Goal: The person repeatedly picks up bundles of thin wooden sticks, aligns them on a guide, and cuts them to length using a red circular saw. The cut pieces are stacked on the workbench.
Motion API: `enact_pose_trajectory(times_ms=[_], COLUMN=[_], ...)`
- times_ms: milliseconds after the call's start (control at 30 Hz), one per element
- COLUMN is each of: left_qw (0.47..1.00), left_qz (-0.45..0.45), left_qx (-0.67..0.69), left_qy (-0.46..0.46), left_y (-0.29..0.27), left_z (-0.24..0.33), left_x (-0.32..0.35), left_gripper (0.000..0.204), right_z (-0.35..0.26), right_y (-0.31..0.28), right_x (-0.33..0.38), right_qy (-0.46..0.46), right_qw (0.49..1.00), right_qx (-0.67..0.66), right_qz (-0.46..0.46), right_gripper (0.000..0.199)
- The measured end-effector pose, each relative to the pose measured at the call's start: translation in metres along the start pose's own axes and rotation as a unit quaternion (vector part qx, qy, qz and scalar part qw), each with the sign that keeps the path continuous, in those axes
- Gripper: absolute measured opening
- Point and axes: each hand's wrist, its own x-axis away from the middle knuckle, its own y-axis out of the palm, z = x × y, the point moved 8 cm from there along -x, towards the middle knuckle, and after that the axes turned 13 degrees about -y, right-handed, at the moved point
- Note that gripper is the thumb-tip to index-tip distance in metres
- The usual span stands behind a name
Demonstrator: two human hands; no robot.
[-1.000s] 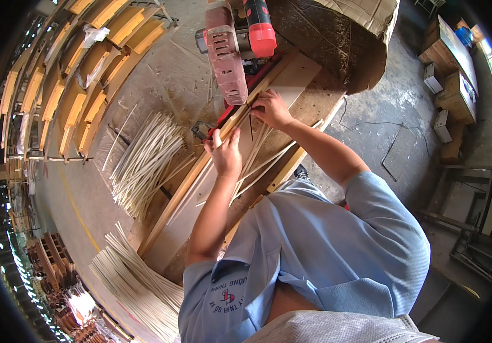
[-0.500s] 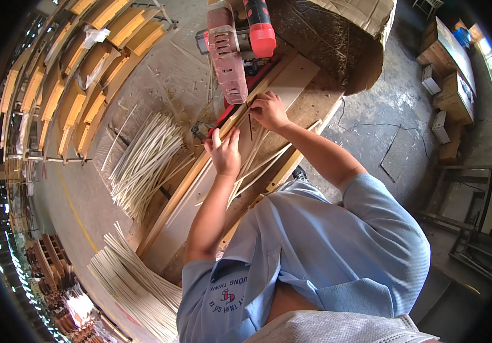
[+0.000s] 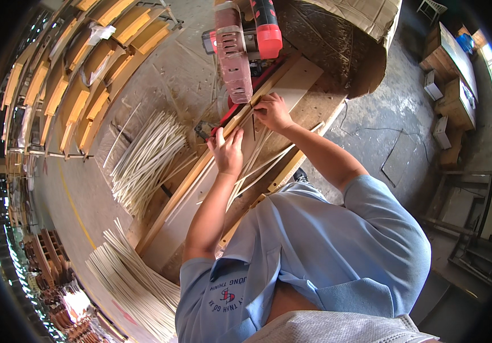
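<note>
A power saw with a pale slotted guard (image 3: 234, 54) and a red-and-black handle (image 3: 267, 34) stands over a long board (image 3: 180, 220) at the top middle. Along the board runs a raised wooden rail (image 3: 171, 204). My left hand (image 3: 227, 153) bends its fingers over this rail, left of the guard. Close beside the guard's lower end, my right hand (image 3: 273, 112) is closed in a pinch at the rail. What lies between its fingertips is too small to make out. Several thin pale strips (image 3: 250, 171) lie on the board below my hands.
Left of the board lies a pile of thin pale rods (image 3: 149, 157), with a bundle of longer strips (image 3: 134, 280) nearer me. A big cardboard box (image 3: 371, 63) stands beyond the right hand. Racks of wooden parts (image 3: 77, 80) fill the far left. Wooden boxes (image 3: 454, 86) stand far right.
The whole view has shifted slightly. Both hands keep nearly the same places at the rail, and the saw has not visibly moved against the board.
</note>
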Motion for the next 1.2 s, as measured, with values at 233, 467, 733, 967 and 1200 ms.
enact_pose_trajectory(times_ms=[233, 467, 733, 967, 1200], left_qw=[1.000, 1.000, 0.998, 0.985, 0.972], left_qz=[0.003, 0.015, -0.037, -0.153, -0.219], left_qx=[-0.016, -0.004, -0.043, -0.075, -0.063], left_qy=[-0.001, 0.004, 0.010, -0.026, -0.065], left_y=[0.001, 0.000, 0.005, 0.005, 0.001], left_z=[0.001, 0.002, 0.002, 0.020, 0.024], left_x=[0.000, 0.000, 0.003, 0.003, -0.001], left_gripper=[0.032, 0.030, 0.033, 0.045, 0.053], right_z=[0.004, 0.002, 0.001, 0.028, 0.041], right_y=[-0.001, 0.002, 0.003, -0.002, -0.027], right_x=[0.001, 0.000, -0.001, -0.013, -0.012], right_qy=[-0.005, 0.015, 0.015, 0.013, -0.029], right_qw=[1.000, 1.000, 1.000, 0.992, 0.936], right_qx=[-0.005, 0.008, 0.007, -0.105, -0.126], right_qz=[-0.005, 0.012, 0.014, -0.075, -0.328], right_gripper=[0.014, 0.011, 0.011, 0.019, 0.020])
